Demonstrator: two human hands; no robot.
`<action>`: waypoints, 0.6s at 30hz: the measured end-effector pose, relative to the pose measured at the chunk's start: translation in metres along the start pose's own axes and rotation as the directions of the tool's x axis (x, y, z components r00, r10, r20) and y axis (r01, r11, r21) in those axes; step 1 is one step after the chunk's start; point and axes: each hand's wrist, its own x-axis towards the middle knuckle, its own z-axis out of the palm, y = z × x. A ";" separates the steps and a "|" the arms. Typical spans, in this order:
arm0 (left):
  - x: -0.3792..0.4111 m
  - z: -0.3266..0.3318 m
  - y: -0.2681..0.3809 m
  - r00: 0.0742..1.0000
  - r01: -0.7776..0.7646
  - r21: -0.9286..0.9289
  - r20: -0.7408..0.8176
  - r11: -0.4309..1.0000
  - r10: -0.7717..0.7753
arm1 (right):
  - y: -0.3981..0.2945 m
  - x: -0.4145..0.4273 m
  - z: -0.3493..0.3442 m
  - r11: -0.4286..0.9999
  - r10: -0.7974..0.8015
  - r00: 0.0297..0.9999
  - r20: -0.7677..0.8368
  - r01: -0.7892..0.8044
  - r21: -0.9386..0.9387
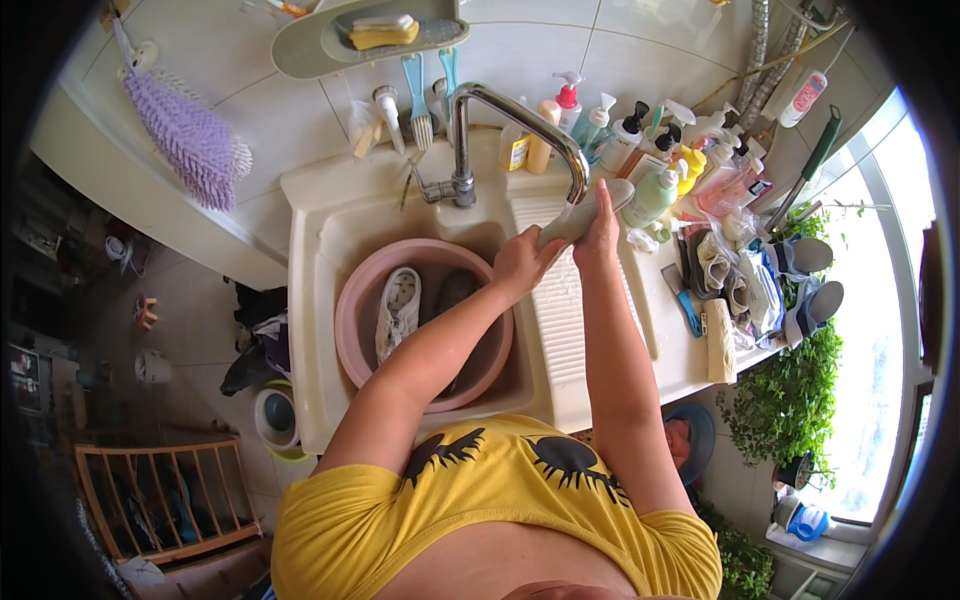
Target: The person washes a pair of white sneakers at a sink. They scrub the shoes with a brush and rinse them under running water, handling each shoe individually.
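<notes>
My left hand (521, 262) grips one end of a light grey shoe (564, 226), which slants up to the right with its pale sole showing. Around the far part of the same shoe, my right hand (598, 231) is closed with its thumb pointing up. The spout of a chrome tap (579, 169) is right above the shoe, and a little water seems to run onto it. Below lies the ribbed washboard (577, 319) of the sink. In a pink basin (347, 330) of dark water sits a white lace-up shoe (399, 307); a darker shape beside it is unclear.
Several pump bottles (592, 131) crowd the back right of the counter. A blue-handled scraper (686, 304), a beige roll (718, 341) and several shoes (806, 259) lie to the right. Brushes (417, 101) hang behind the tap, under a soap shelf (300, 56).
</notes>
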 end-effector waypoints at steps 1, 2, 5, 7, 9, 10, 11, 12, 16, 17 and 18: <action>0.000 -0.002 0.002 1.000 0.004 0.003 -0.002 1.000 -0.004 | 0.002 0.001 0.001 1.000 0.001 1.000 -0.004 -0.001 -0.024; -0.001 -0.003 0.004 1.000 0.013 0.028 0.021 1.000 -0.014 | 0.004 0.004 0.001 0.999 -0.004 0.996 -0.086 0.000 -0.040; -0.002 -0.008 0.011 0.998 0.027 0.076 0.055 0.997 -0.032 | 0.011 0.010 0.003 0.999 -0.033 0.986 -0.161 0.031 -0.014; -0.003 -0.007 0.008 0.999 0.021 0.065 0.033 0.998 -0.023 | 0.017 0.013 0.006 0.993 -0.097 0.972 -0.216 0.081 -0.082; -0.004 -0.006 0.004 1.000 -0.028 0.095 -0.010 0.995 0.029 | 0.023 0.016 0.008 0.982 -0.162 0.952 -0.259 0.130 -0.136; -0.004 -0.005 0.002 0.998 -0.052 0.110 -0.030 0.993 0.056 | 0.027 0.017 0.008 0.975 -0.195 0.942 -0.275 0.156 -0.156; -0.006 -0.005 0.000 0.999 -0.038 0.092 -0.016 0.995 0.040 | 0.029 0.018 0.009 0.967 -0.227 0.930 -0.290 0.182 -0.176; -0.008 -0.007 -0.001 1.000 -0.024 0.075 -0.002 0.997 0.025 | 0.030 0.018 0.011 0.959 -0.247 0.929 -0.275 0.196 -0.203; -0.006 -0.011 -0.005 0.992 0.069 0.044 0.105 0.997 -0.073 | 0.030 0.017 0.010 0.921 -0.325 0.924 -0.202 0.262 -0.287; -0.002 -0.009 -0.009 0.992 0.031 -0.039 0.127 0.999 -0.026 | 0.030 0.017 0.009 0.911 -0.344 0.921 -0.181 0.281 -0.302; 0.005 -0.008 -0.011 0.989 -0.004 -0.123 0.145 0.992 0.022 | 0.031 0.018 0.007 0.906 -0.358 0.919 -0.165 0.300 -0.299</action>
